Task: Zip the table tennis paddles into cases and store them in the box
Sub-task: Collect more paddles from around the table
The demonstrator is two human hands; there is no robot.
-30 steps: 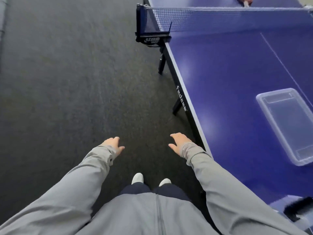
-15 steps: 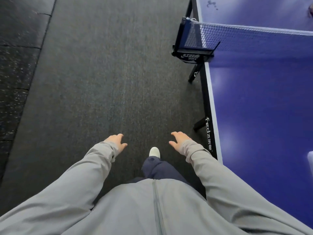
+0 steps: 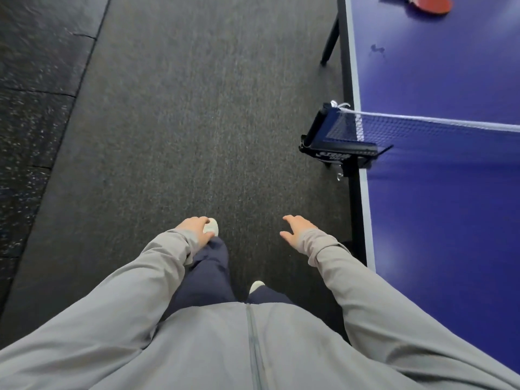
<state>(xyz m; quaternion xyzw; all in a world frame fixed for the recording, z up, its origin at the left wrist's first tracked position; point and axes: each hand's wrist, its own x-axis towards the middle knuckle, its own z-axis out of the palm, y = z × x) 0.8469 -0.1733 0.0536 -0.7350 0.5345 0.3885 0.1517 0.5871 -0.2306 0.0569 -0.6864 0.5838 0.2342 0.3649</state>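
Currently the person walks beside the counter [image 3: 439,220] toward the far half, both hands empty.

Left hand [image 3: 194,229] and right hand [image 3: 298,230] hang in front of the body, fingers loosely apart and holding nothing. A red paddle [image 3: 430,2] lies on the counter past the net [image 3: 422,128], well apart from either hand and cut off by the frame's top edge; no case or box is in view. To do this step well, the person should probably pass the net post [image 3: 326,136] without brushing it, then reach with the right hand, the nearer one, and take the paddle by its handle.
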